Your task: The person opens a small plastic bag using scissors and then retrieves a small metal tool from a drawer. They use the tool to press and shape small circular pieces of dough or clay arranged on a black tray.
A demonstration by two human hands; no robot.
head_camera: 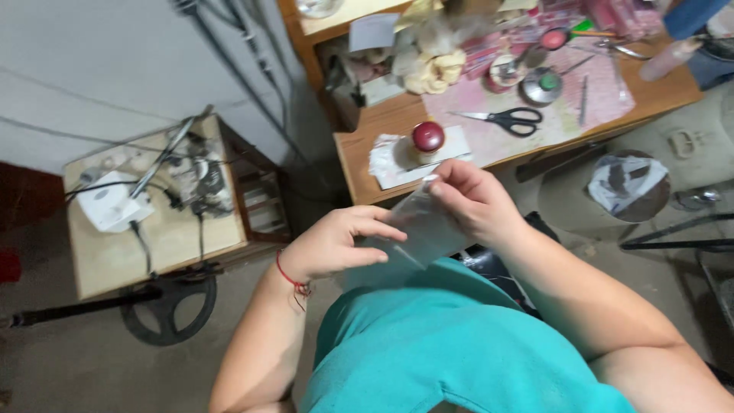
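Both of my hands hold a clear plastic bag (pixel 419 229) in front of my teal shirt. My left hand (pixel 336 243), with a red string at the wrist, grips the bag's lower left part. My right hand (pixel 474 200) pinches the bag's upper edge. Something thin and dark shows through the plastic; I cannot tell what it is. Just beyond my hands, on the wooden table (pixel 367 134), a small jar with a dark red lid (pixel 427 140) stands on a white paper.
Black-handled scissors (pixel 511 119) lie on a pink cloth among small metal tools and round tins. A low wooden stand (pixel 164 237) at left carries a white device and cables. A bin lined with a bag (pixel 628 187) stands on the floor at right.
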